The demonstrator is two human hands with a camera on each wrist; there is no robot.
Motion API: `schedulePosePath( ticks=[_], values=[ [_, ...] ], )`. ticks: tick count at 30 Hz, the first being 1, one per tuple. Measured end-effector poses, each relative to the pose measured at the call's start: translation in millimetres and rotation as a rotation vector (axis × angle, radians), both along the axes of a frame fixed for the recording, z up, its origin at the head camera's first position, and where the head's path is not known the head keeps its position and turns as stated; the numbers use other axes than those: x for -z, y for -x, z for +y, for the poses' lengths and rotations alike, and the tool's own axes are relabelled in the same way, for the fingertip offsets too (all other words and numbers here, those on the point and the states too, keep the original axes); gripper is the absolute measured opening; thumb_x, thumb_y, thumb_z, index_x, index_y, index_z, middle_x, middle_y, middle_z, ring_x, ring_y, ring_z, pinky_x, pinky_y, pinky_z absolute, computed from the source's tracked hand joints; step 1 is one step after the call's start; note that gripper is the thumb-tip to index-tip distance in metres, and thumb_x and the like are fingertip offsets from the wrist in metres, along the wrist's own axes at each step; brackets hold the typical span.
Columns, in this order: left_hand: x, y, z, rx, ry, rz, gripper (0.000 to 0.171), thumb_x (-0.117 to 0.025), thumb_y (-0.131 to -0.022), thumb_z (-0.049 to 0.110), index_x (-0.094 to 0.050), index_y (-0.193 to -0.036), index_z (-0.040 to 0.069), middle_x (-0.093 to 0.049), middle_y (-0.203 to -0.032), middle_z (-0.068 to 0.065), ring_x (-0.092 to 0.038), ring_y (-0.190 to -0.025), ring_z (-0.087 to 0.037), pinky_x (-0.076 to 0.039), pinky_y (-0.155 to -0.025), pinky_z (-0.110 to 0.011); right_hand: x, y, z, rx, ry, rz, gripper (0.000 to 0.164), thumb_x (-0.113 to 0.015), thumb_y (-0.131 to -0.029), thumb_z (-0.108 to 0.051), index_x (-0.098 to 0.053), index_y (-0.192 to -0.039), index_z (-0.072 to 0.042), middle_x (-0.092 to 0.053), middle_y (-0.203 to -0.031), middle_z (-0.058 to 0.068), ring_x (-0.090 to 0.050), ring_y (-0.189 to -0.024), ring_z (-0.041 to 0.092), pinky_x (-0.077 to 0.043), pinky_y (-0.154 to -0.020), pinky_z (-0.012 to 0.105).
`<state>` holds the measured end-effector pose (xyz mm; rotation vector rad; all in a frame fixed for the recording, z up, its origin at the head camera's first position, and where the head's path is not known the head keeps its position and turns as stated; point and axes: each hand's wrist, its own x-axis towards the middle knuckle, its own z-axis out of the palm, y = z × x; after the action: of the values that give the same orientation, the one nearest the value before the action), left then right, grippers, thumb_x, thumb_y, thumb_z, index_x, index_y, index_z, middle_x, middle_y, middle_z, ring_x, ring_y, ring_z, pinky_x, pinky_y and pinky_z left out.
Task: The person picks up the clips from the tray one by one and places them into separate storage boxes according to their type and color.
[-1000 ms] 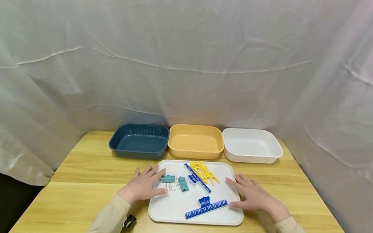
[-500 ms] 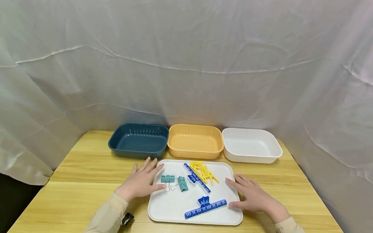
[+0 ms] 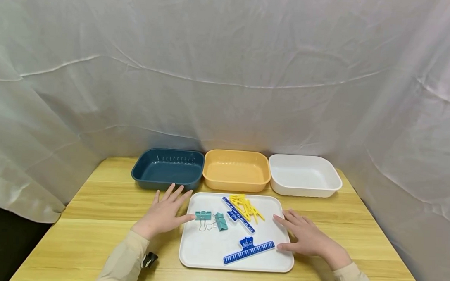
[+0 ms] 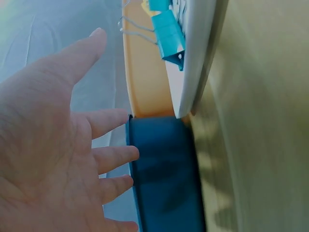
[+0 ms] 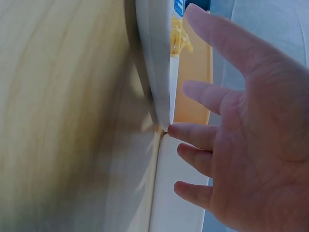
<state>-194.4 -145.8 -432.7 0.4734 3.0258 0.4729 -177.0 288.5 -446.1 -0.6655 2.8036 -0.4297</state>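
A white tray (image 3: 202,251) holds two teal binder clips (image 3: 203,215), two blue ruler-like clips (image 3: 249,252) with a piano-key pattern, and a small pile of yellow pegs (image 3: 246,207). My left hand (image 3: 164,215) is spread at the tray's left side, its thumb tip close to the nearer binder clip. In the left wrist view its fingers are straight and hold nothing; a teal binder clip (image 4: 169,38) shows beyond the thumb. My right hand (image 3: 307,237) is at the tray's right edge, fingers spread. Its thumb is near the end of the lower blue clip.
Behind the tray stand a dark blue bin (image 3: 167,184), a yellow bin (image 3: 236,185) and a white bin (image 3: 305,191), side by side on the wooden table (image 3: 95,235). A grey cloth (image 3: 227,74) hangs behind and at both sides.
My left hand has drawn back to the left, away from the binder clips, its fingertips shifting toward the dark blue bin. The right hand and the things on the tray have stayed in place.
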Motion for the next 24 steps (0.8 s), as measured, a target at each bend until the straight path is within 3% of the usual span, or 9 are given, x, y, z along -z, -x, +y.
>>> schedulePosePath(
  ticks=[13,24],
  values=[
    [-14.5,1.6,-16,-0.038,-0.001,0.089,0.070,-0.055,-0.091,0.060,-0.046,-0.147,0.019,-0.045,-0.151,-0.016,-0.032,-0.144,-0.043,-0.019,-0.109,-0.075,-6.2,-3.9,-3,-0.014,0.015,0.047,0.084,-0.064,-0.081,-0.065,-0.040,-0.150,-0.024,-0.034,-0.156,0.019,-0.025,-0.146,0.044,-0.022,-0.113,0.068],
    [-27.9,3.9,-36,-0.099,-0.013,0.136,0.072,-0.053,-0.092,0.061,-0.044,-0.148,0.018,-0.043,-0.151,-0.018,-0.030,-0.144,-0.044,-0.018,-0.109,-0.075,-12.4,-6.9,-16,-0.126,0.054,0.161,0.079,-0.064,-0.083,-0.064,-0.046,-0.147,-0.020,-0.044,-0.150,0.020,-0.035,-0.141,0.047,-0.029,-0.110,0.067]
  ],
)
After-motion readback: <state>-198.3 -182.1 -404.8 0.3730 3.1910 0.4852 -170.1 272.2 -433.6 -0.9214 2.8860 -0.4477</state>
